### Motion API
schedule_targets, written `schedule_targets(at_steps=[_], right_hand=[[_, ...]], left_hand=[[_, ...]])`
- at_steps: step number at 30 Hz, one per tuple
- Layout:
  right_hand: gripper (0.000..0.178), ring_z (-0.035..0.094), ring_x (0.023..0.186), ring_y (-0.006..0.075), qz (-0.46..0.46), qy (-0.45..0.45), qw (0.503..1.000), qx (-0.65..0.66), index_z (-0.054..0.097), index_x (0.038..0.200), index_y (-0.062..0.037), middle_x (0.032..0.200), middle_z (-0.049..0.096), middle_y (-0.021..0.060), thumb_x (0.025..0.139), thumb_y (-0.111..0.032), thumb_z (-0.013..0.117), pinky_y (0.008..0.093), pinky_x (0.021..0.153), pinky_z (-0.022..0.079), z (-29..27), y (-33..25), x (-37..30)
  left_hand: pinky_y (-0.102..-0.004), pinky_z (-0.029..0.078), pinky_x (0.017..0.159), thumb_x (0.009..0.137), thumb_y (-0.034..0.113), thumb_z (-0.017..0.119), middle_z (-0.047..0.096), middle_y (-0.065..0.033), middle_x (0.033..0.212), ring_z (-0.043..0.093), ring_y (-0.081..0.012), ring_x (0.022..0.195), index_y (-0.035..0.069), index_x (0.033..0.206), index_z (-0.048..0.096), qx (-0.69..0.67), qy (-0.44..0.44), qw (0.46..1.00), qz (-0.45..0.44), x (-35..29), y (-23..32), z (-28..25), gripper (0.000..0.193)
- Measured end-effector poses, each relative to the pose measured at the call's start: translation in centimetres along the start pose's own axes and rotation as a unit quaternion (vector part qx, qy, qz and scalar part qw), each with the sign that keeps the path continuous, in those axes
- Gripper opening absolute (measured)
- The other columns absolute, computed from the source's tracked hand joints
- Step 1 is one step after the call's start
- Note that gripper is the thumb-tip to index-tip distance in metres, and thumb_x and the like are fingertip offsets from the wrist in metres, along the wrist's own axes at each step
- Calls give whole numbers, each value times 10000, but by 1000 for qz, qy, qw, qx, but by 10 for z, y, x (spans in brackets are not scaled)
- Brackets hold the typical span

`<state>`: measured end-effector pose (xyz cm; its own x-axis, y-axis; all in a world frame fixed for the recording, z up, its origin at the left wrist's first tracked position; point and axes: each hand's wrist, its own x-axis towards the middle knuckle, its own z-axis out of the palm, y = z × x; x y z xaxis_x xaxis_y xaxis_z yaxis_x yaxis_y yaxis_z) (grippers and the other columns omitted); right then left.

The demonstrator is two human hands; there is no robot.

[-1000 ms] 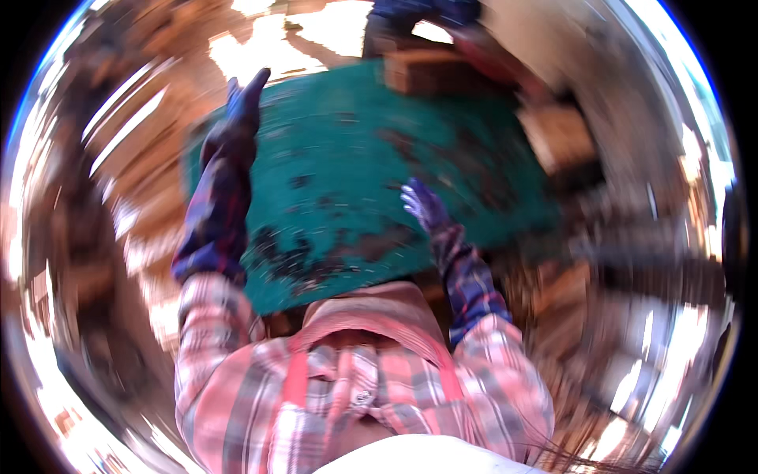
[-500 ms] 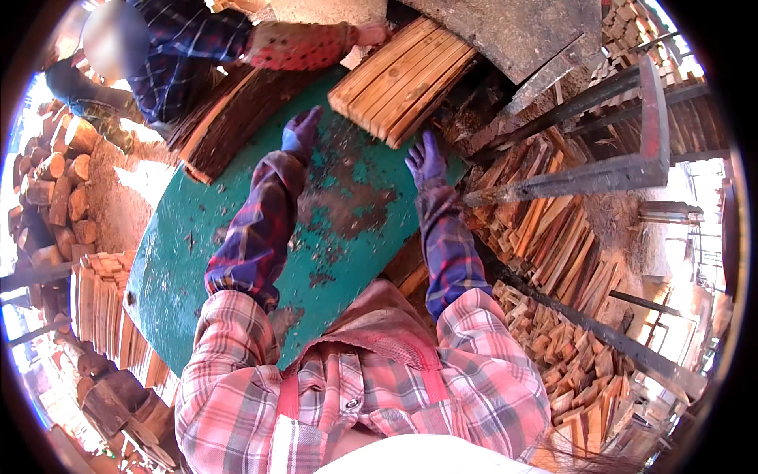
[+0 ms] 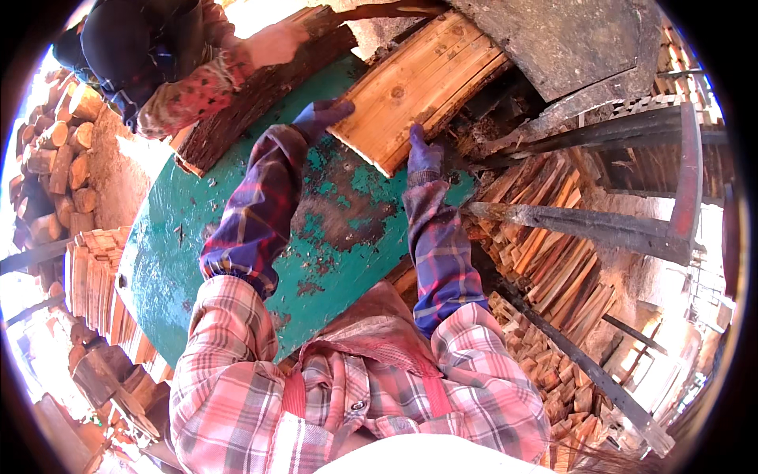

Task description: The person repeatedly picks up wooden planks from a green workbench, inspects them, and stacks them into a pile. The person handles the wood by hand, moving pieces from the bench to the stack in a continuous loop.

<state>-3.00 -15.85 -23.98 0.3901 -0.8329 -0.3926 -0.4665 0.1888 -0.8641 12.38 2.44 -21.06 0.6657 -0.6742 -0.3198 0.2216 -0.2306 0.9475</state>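
Pale split wood, a flat slab (image 3: 414, 91), lies at the far edge of the green, paint-worn bench (image 3: 189, 237), and we have our left hand (image 3: 320, 117) pressed on its near left corner and our right hand (image 3: 424, 154) against its near right edge, gloved fingers spread flat on the wood rather than curled round it, which looks like a way to steady it from both sides. Across the bench, another person's hand (image 3: 272, 43) rests on a bark-covered log (image 3: 253, 107) just beside the slab, while split sticks (image 3: 545, 261) pile up off the bench's right edge.
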Motion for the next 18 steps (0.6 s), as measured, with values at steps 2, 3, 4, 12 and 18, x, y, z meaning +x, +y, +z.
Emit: schedule_targets(at_steps=[2,3,4,12,18], right_hand=[[775,613,1026,313,3,1,999,-42,446,1277,68,1144,593,218,818,-487,734,420,830,495,-9,9,-21],[747,615,1020,315,-14,-2,998,-65,479,1239,63,1130,602,214,815,-498,732,418,820,498,-17,20,-34],[721,618,1013,317,-26,0,996,-86,511,1201,58,1115,610,210,812,-508,731,416,811,501,-24,36,-43],[587,601,1046,283,-52,-201,977,44,477,1217,64,1158,609,223,821,-268,755,375,908,480,-23,138,-290],[358,583,865,167,81,-348,919,165,576,1098,21,1006,637,74,850,-185,734,306,777,492,-34,258,-464]], left_hand=[[-352,376,1010,866,419,700,615,-97,1222,545,-200,1133,-22,1295,553,-27,-10,999,-23,-24,-16,3,632],[-349,376,1009,871,416,695,623,-90,1208,546,-197,1130,-24,1300,548,-35,1,999,-23,-45,-24,7,632],[-345,376,1008,876,413,689,631,-83,1193,547,-193,1127,-26,1306,542,-41,5,999,-26,-66,-29,13,632],[-301,424,935,901,244,682,610,-42,1175,540,-137,1061,14,1330,506,-85,125,986,-63,-382,-119,-18,517],[-302,441,944,903,155,667,603,-38,1175,560,-142,1050,28,1381,443,-112,271,949,-118,-642,-189,-12,543]])
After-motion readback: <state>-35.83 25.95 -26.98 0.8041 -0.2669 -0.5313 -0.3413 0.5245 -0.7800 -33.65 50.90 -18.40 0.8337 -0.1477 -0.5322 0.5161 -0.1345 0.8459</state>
